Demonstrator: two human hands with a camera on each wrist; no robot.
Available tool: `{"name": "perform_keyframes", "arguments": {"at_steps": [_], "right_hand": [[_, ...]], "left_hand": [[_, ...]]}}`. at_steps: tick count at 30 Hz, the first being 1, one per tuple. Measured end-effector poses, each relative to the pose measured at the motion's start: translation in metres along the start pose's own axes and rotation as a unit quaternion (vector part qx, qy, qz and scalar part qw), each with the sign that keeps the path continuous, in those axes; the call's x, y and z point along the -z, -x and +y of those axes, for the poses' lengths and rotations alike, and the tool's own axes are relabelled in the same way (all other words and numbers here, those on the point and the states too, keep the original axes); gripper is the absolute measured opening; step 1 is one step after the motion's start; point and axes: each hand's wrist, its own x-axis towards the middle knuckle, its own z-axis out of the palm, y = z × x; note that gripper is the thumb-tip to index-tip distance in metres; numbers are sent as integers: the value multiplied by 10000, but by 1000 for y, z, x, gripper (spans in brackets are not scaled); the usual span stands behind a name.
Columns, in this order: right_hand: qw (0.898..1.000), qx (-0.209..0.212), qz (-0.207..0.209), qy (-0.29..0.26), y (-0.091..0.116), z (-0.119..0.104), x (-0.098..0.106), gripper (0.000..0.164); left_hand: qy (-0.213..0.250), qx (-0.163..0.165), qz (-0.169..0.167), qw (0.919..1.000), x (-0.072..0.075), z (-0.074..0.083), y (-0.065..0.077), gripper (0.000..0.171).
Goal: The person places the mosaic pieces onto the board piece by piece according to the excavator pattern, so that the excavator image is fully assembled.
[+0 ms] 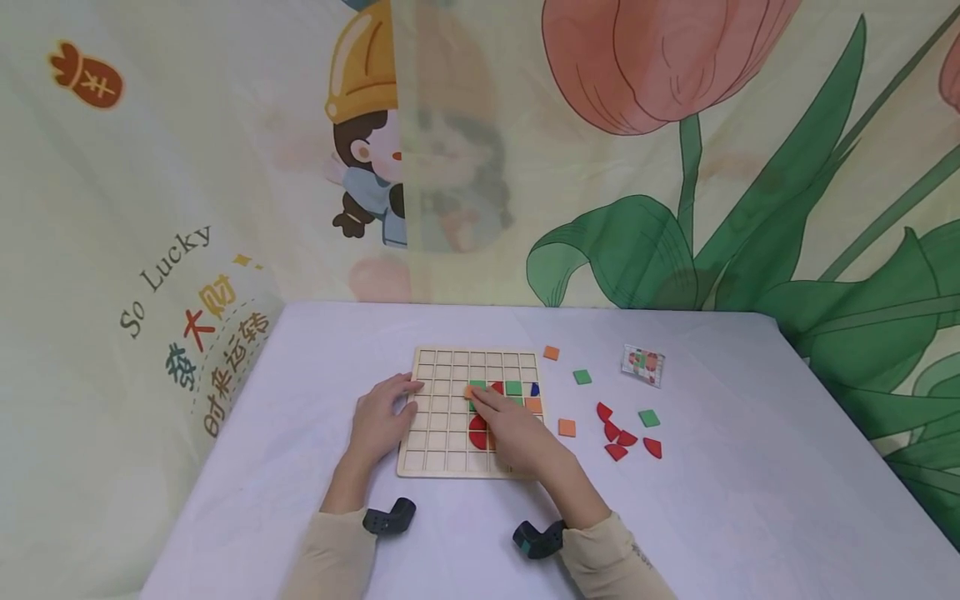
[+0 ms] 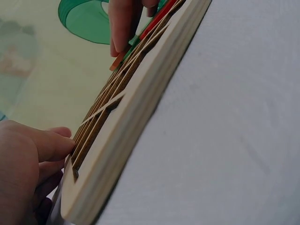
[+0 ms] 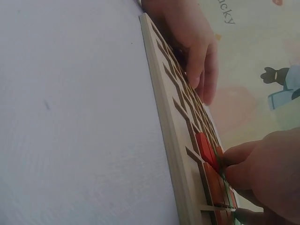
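Note:
A square wooden grid board [image 1: 442,475] lies on the table. My left hand [image 1: 381,421] holds its left edge; in the left wrist view that hand [image 2: 23,164] has fingertips at the rim, some lower down beside it. Over the middle cells, my right hand [image 1: 525,433] pinches an orange square tile [image 1: 469,392]. The tile [image 2: 117,62] looks tilted under the fingertips in the left wrist view. Red quarter-round pieces [image 1: 477,433], a green tile [image 1: 513,387], an orange tile [image 1: 533,405] and a blue piece [image 1: 535,389] sit in cells. The right hand covers part of the board.
Right of the board lie several loose red quarter-round pieces [image 1: 612,432], green tiles [image 1: 582,377] and orange tiles [image 1: 567,427]. A small printed pattern card [image 1: 642,365] is farther back. A printed cloth [image 1: 465,275] hangs behind the white table [image 1: 750,500].

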Motion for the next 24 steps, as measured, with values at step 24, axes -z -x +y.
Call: {"name": "perform_keyframes", "arguments": {"at_steps": [24], "right_hand": [[9997,52,111,218,-20,-1,-10,54]], "left_hand": [[9,-42,121,9999,-2,0,-1,32]]}}
